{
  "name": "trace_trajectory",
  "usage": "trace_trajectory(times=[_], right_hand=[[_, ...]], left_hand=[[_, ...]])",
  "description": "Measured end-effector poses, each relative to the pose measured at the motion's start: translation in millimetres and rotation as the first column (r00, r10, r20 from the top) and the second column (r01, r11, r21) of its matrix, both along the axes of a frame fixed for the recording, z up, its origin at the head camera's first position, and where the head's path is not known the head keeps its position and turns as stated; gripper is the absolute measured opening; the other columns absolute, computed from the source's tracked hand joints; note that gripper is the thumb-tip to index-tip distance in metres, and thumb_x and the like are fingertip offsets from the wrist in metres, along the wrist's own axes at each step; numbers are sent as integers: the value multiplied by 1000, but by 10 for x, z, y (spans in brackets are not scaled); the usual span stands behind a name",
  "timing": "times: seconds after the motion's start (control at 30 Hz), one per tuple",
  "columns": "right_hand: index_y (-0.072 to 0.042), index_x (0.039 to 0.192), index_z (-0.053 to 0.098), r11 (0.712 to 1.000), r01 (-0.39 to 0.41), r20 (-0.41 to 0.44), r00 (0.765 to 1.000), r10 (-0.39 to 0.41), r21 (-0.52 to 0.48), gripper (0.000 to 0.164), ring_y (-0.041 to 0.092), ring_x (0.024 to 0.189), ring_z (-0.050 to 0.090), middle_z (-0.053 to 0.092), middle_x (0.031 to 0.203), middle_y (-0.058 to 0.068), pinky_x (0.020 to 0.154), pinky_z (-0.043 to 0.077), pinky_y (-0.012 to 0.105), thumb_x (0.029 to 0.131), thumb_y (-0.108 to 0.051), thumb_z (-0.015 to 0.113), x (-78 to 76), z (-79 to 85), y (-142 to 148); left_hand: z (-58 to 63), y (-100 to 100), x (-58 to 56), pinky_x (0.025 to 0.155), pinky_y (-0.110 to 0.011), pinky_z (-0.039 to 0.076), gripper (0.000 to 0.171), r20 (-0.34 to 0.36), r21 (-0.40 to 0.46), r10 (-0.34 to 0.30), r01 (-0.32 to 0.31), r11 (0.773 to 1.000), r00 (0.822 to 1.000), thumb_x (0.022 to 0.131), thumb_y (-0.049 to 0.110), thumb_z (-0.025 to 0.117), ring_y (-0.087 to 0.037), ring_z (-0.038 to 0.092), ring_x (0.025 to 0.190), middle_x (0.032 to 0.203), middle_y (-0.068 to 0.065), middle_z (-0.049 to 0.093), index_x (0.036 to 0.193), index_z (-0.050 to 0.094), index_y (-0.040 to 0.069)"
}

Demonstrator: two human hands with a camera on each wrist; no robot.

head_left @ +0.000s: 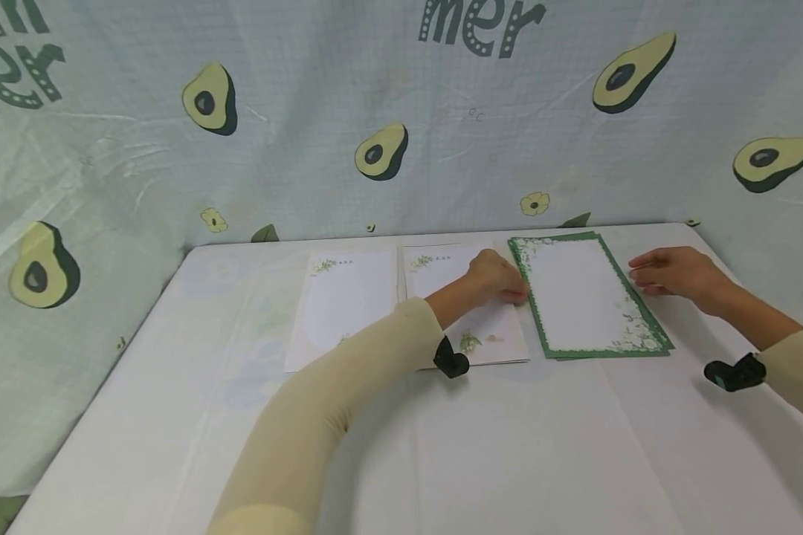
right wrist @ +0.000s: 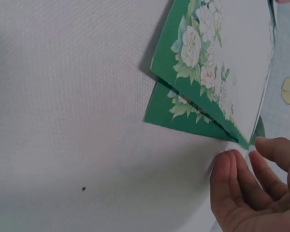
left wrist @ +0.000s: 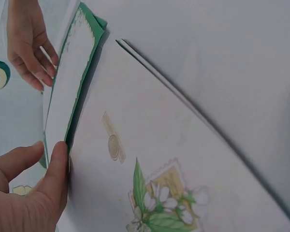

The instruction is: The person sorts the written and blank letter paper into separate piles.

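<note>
A white sheet with a green flowered border (head_left: 575, 297) lies at the right of the table, slightly turned over a second green-bordered sheet (right wrist: 159, 106) that shows beneath it. At its left edge is my left hand (head_left: 495, 276), the fingers touching the border and the thumb held apart. That hand reaches across a pale sheet with white flowers and a seal (left wrist: 150, 111), which has at least one more sheet under it. My right hand (head_left: 679, 275) hovers near the right edge of the green-bordered sheets, fingers loosely bent around nothing.
Another pale sheet with leaf prints (head_left: 355, 290) lies to the left, beside the middle one. A white cloth (head_left: 508, 446) covers the table. Behind it hangs a curtain (head_left: 294, 148) printed with avocados. Black wrist devices (head_left: 734, 371) sit at both cream sleeves.
</note>
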State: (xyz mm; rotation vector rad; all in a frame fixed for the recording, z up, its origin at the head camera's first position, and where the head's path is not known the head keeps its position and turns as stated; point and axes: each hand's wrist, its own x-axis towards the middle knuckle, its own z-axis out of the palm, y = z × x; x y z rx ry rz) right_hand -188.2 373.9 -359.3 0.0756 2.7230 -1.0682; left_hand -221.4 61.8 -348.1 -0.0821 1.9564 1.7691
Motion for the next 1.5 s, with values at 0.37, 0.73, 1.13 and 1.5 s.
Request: trace_trajectory(times=[0.37,0.73,1.13,1.5], right_hand=[[14,145,40,999,-43,10,999,43,-14,57,-9,82,63,49,141,37,76,59,16,106,-25,56,-15,13,-40],[12,142,46,993,-78,-100,993,69,-84,53,-15,90,60,67,122,4,81,59,14,107,-27,56,30,190,-82],[3,139,56,982,-161,-58,986,156,-95,50,6,106,68,61,137,19,88,57,16,105,-33,59,105,308,-552],[3,139,55,948,-239,-15,970,242,-209,46,20,112,68,62,135,22,92,59,25,104,-26,62,28,230,-1018]], left_hand=[[-37,-23,-20,89,-42,62,6,77,78,-110,104,992,991,85,-18,71,-42,69,106,90,-25,74,91,69,-15],[93,-735,-192,94,-32,60,37,-106,-10,-250,250,968,962,99,-5,61,-30,66,115,125,-21,64,135,55,-12],[82,-1724,-197,99,-38,58,35,-165,-92,-165,151,984,972,104,0,56,-35,61,121,134,-25,58,137,52,-10],[7,-2093,-61,101,-34,56,38,-110,-104,-144,133,986,983,103,-2,55,-32,61,121,134,-26,57,139,47,-10]])
